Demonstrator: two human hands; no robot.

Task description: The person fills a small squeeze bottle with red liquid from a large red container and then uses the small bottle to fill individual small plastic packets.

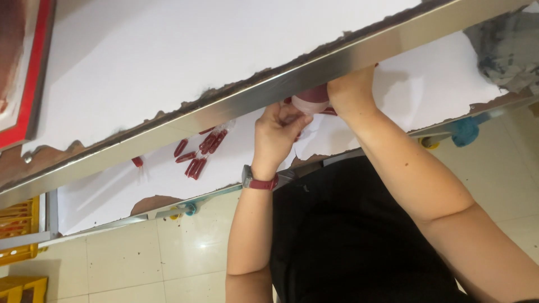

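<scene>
Small dark-red bag [312, 100] with a pale translucent band sits upper centre of frame, half hidden under the slanted shiny metal bar [269, 90]. Left hand [276, 134], with a red watch strap [259, 182] on its wrist, pinches the bag's lower edge, fingers curled shut. Right hand [351, 92] presses at the bag's right side; the bar hides its fingers, so the grip cannot be told. Risk, as a judgement: soft slick film could slip or tear under the pinch, spilling contents onto the white paper sheet [168, 174]. Glossy red oblong sachets [199, 151] lie scattered left of centre; the paper's edges are ragged over a brown table.
</scene>
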